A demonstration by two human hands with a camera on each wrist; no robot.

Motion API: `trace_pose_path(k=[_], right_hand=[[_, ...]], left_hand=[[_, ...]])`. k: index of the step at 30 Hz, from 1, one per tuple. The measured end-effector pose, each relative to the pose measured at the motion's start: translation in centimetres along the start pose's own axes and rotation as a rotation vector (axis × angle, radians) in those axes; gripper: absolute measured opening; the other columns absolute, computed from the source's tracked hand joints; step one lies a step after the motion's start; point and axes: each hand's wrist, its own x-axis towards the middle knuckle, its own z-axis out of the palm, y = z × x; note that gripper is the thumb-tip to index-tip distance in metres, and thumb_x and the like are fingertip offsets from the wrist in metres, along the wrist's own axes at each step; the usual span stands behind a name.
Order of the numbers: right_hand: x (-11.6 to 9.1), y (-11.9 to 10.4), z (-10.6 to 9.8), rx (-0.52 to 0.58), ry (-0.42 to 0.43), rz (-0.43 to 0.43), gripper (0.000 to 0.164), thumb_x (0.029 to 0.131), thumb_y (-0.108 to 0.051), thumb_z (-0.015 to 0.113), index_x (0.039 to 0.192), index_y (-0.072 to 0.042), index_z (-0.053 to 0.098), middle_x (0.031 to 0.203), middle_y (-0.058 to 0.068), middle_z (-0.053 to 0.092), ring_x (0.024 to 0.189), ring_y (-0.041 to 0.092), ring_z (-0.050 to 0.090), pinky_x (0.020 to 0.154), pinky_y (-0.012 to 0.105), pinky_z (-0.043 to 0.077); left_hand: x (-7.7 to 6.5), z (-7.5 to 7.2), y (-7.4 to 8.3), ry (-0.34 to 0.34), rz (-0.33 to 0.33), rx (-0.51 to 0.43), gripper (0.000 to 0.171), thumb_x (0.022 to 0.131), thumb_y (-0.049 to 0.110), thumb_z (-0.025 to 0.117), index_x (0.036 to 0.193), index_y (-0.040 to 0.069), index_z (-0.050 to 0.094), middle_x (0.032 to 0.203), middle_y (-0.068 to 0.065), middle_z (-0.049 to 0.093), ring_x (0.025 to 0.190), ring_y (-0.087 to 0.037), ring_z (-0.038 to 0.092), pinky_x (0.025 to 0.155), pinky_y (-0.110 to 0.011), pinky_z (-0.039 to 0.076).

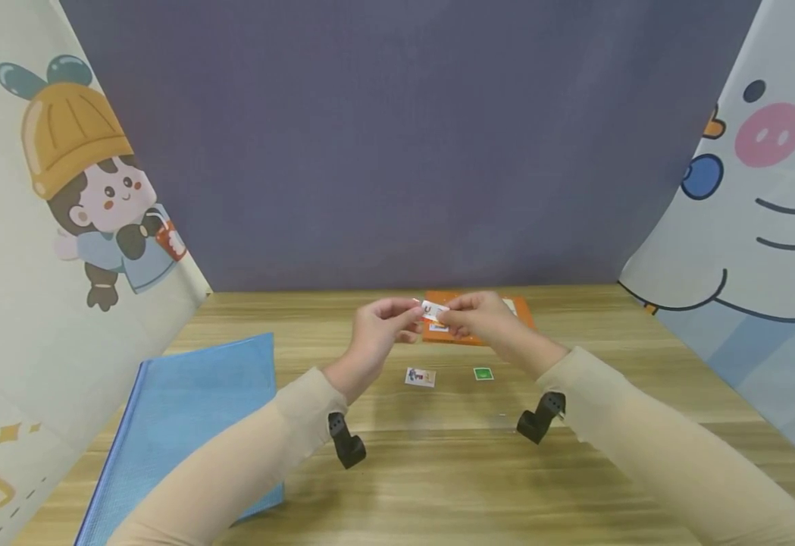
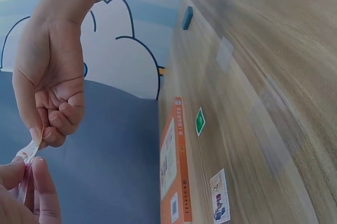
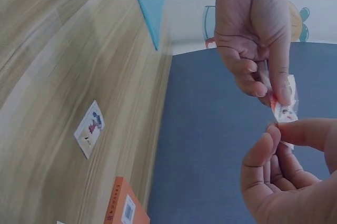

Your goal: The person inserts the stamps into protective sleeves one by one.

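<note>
Above the far part of the table, both hands hold a small white printed card [image 1: 430,310] with a reddish edge. My left hand [image 1: 378,337] pinches its left end between thumb and fingers. At the other end, my right hand [image 1: 487,320] pinches it with thumb and forefinger. Clear film shows along the card's edge [image 3: 287,109] in the right wrist view. Below the hands, a printed picture card [image 1: 420,377] lies flat on the wooden table. To its right is a small green card [image 1: 483,374] with a white border.
Behind the hands lies an orange book [image 1: 523,312], partly covered by the right hand. A blue folder [image 1: 209,417] is on the left side of the table. The left wrist view shows a small blue block [image 2: 187,18] and clear film [image 2: 225,54] on the tabletop.
</note>
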Motion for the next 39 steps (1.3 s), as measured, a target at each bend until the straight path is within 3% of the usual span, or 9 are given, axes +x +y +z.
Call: trace_pose_path(k=[6,15,24,28,35,39], right_hand=[[-0.12,-0.32,-0.1,-0.006,-0.012,0.003,0.026,0.091,-0.013,0.066,0.109,0.006,0.062,0.089,0.006,0.066,0.077,0.016,0.062,0.079,0.031,0.059],[-0.01,-0.24,0.11,0.087,0.007,0.043,0.028,0.093,-0.011,0.064,0.112,0.008,0.059,0.088,0.005,0.064,0.074,0.013,0.061,0.082,0.033,0.058],[-0.21,-0.49,-0.1,-0.004,0.004,0.002,0.026,0.091,-0.012,0.066,0.109,0.005,0.062,0.088,0.005,0.068,0.08,0.02,0.063,0.073,0.028,0.059],[-0.29,-0.55,-0.16,-0.019,-0.005,0.004,0.027,0.091,-0.012,0.067,0.11,0.006,0.062,0.086,0.004,0.066,0.077,0.018,0.062,0.071,0.025,0.058],[-0.34,-0.75,-0.2,-0.003,-0.01,-0.001,0.024,0.092,-0.013,0.065,0.107,0.006,0.062,0.087,0.005,0.065,0.074,0.015,0.06,0.069,0.024,0.057],[-0.31,-0.79,-0.28,0.003,-0.014,0.002,0.024,0.092,-0.012,0.065,0.107,0.006,0.062,0.087,0.004,0.066,0.073,0.013,0.06,0.069,0.024,0.057]], left_hand=[[-0.15,0.02,0.18,-0.003,-0.005,0.054,0.019,0.088,0.012,0.072,0.104,0.002,0.071,0.089,-0.004,0.072,0.073,-0.02,0.068,0.057,-0.023,0.056],[-0.14,-0.12,0.26,-0.026,-0.02,0.087,0.021,0.088,0.013,0.072,0.106,0.003,0.071,0.089,-0.004,0.072,0.072,-0.017,0.066,0.057,-0.022,0.053],[-0.07,-0.4,0.43,-0.018,-0.046,0.121,0.021,0.088,0.015,0.072,0.106,0.006,0.072,0.095,-0.008,0.073,0.078,-0.02,0.068,0.066,-0.031,0.058],[-0.06,-0.48,0.47,-0.03,-0.044,0.129,0.021,0.088,0.014,0.072,0.107,0.005,0.071,0.089,-0.003,0.073,0.073,-0.014,0.067,0.064,-0.027,0.057],[-0.03,-0.59,0.47,-0.05,-0.044,0.154,0.021,0.089,0.015,0.07,0.108,0.006,0.07,0.105,-0.015,0.071,0.069,-0.01,0.064,0.06,-0.023,0.055],[0.03,-0.57,0.53,-0.049,-0.053,0.163,0.021,0.089,0.017,0.07,0.107,0.006,0.071,0.101,-0.012,0.072,0.069,-0.01,0.064,0.059,-0.023,0.054]])
